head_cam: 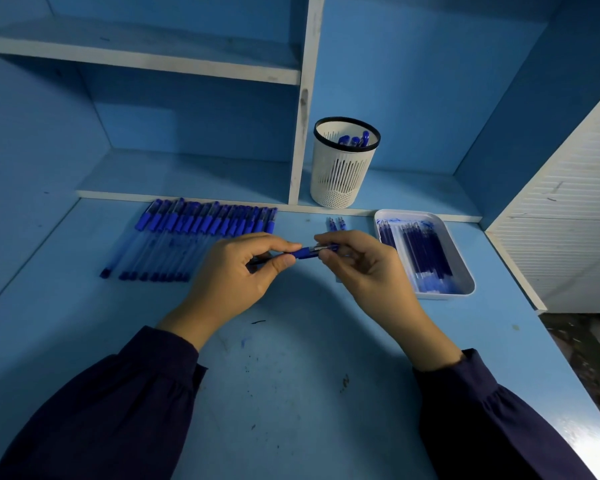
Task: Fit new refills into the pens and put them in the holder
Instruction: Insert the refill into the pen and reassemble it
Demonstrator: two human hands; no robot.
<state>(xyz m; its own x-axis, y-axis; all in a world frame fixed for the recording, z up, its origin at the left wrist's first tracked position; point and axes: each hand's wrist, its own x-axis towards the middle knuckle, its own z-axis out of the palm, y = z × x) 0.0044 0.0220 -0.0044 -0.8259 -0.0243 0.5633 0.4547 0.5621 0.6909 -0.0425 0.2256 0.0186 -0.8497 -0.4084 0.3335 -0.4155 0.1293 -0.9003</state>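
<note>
Desk (291,375) looks like painted board, matt blue, pretty scuffed and speckled with ink near the middle. The shelf (187,69) edge on the far left is white paint, worn and grubby. Holder (340,168) is white plastic with slotted sides and a glossy black rim. Tray (459,258) on the right is smooth white plastic, slightly shiny, smeared with blue ink inside; the refills (426,251) in it look like thin plastic tubes. Pens (187,233) on the left have clear plastic barrels and solid blue caps. The pen (307,252) in the middle has a blue grip, maybe rubbery, can't tell. Sleeves (118,410) are dark matt cloth. Right panel (568,220) is white and ribbed.
</note>
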